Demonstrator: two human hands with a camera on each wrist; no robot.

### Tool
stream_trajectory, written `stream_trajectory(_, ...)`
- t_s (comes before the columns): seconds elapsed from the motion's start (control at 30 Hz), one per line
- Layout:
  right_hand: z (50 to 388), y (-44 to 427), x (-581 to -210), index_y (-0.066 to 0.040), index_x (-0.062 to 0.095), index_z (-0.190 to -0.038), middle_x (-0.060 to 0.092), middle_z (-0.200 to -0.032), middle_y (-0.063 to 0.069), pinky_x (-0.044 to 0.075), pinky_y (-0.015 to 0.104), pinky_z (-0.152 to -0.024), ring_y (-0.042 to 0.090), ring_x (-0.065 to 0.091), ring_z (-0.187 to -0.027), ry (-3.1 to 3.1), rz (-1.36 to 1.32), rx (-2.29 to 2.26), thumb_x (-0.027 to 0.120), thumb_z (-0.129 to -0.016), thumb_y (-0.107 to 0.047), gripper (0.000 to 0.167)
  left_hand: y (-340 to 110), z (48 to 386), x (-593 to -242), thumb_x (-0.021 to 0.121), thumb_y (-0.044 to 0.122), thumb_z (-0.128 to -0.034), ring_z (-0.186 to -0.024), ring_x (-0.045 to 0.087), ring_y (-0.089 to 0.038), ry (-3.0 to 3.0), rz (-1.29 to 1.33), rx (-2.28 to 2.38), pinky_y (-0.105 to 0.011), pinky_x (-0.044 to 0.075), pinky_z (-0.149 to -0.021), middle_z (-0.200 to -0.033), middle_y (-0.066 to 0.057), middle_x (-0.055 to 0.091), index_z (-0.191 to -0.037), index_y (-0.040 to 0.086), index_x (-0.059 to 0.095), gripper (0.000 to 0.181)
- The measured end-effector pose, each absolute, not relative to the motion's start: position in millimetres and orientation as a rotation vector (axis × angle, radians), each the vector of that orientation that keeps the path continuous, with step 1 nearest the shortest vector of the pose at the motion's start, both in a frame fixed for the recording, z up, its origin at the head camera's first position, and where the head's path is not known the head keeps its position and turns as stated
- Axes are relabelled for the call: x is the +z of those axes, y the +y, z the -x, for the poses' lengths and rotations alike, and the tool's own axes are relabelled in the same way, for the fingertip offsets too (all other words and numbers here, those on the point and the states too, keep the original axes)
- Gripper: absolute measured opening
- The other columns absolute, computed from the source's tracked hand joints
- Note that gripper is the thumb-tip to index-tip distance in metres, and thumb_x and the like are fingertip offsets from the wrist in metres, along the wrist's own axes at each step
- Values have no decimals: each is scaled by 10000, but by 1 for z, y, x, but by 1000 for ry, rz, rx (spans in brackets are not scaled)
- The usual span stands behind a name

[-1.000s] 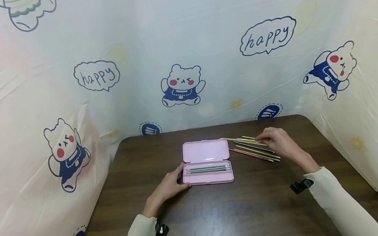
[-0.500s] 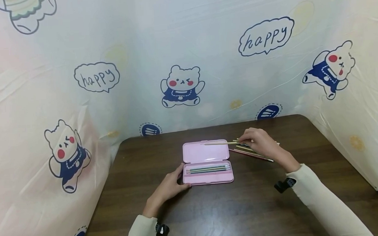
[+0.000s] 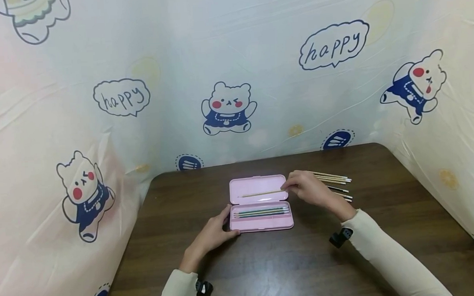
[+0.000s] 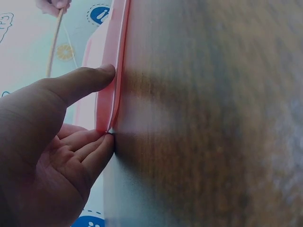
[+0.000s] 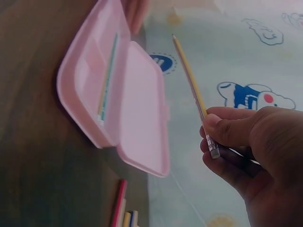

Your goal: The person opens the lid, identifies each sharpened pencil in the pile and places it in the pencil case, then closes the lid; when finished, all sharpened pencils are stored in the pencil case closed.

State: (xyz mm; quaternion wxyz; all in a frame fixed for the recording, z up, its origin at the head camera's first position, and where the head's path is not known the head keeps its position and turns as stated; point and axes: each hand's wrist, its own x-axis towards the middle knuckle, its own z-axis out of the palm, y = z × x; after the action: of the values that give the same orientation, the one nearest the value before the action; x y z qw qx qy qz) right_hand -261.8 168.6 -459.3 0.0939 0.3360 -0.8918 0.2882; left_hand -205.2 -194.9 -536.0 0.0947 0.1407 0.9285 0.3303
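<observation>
A pink pencil case (image 3: 250,224) lies on the table with its lid (image 3: 242,186) folded back. Several pencils (image 3: 259,212) lie side by side in its rear compartment. My left hand (image 3: 210,233) holds the case at its left end, thumb on the front wall and fingers at the end, as the left wrist view shows. Above the lid, my right hand (image 3: 312,189) pinches a yellow pencil (image 5: 191,78) near its eraser end, with the tip pointing left. The right wrist view shows that pencil apart from the case.
Several loose pencils (image 3: 333,178) lie right of the case, partly hidden behind my right hand. The brown wooden table (image 3: 266,266) extends around the case. A patterned curtain (image 3: 172,120) hangs along the table's back and sides.
My right hand has lifted a yellow pencil from the loose pile and carried it left over the open lid. My left hand has stayed on the case.
</observation>
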Motion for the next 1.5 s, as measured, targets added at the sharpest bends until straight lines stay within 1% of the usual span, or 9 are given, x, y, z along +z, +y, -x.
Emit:
stream_trajectory(0.2,264,159,-477,-111,860,-991,786,-947,12,597,366,-795,145,676,-871,-2636,-1049,832,786,-909,51,196,-195,206,-536,825,411,-939,-1539,468,-346,2754,-411,977,-535,441,-1214,-1720,-141,376,-1694,122,292,968)
stream_trajectory(0.37,265,153,-494,-108,860,-994,788,-973,43,614,389,-844,141,685,-901,-2684,-1041,860,778,-935,4,151,-195,207,-536,825,418,-937,-1528,483,-346,2752,-409,969,-524,451,-1207,-1718,-142,380,-1696,124,286,976)
stream_trajectory(0.57,266,144,-509,-116,853,-991,783,-951,42,618,388,-843,121,690,-888,-2717,-1017,836,773,-950,-22,130,-195,207,-537,824,418,-939,-1525,486,-347,2754,-412,966,-524,453,-1205,-1716,-145,383,-1696,121,288,974)
stream_trajectory(0.8,263,138,-520,-150,846,-977,752,-962,-23,610,387,-863,131,655,-911,-2755,-997,688,800,-929,-24,143,-195,207,-537,819,421,-942,-1533,477,-340,2754,-415,975,-522,448,-1209,-1720,-136,378,-1697,127,285,970)
stream_trajectory(0.97,261,137,-525,-163,859,-982,721,-970,-19,566,327,-805,136,597,-898,-2747,-1016,548,805,-933,-51,133,-195,207,-537,819,424,-941,-1533,477,-340,2748,-407,976,-523,450,-1206,-1723,-130,373,-1699,133,281,974)
stream_trajectory(1.1,260,136,-526,-157,862,-995,716,-971,-12,538,308,-772,136,579,-883,-2747,-1024,523,797,-937,-57,133,-195,207,-537,819,425,-942,-1537,471,-340,2749,-399,976,-527,445,-1210,-1724,-130,371,-1699,134,281,973)
stream_trajectory(1.23,259,136,-525,-148,862,-1007,731,-984,-2,545,317,-780,143,590,-886,-2752,-1020,549,791,-941,-57,133,-196,206,-537,819,422,-943,-1537,470,-341,2752,-398,981,-530,445,-1210,-1724,-132,370,-1698,132,286,968)
stream_trajectory(1.37,258,136,-525,-162,864,-1011,738,-988,-15,548,309,-781,131,591,-887,-2769,-1004,549,806,-938,-78,125,-196,206,-538,817,434,-943,-1529,481,-339,2749,-419,983,-525,452,-1206,-1721,-140,373,-1696,122,288,971)
stream_trajectory(1.5,256,138,-521,-148,859,-1012,747,-996,-7,569,351,-818,145,608,-913,-2794,-960,604,806,-933,-71,122,-196,206,-539,815,439,-944,-1526,485,-342,2747,-430,988,-522,456,-1202,-1721,-145,370,-1695,113,286,975)
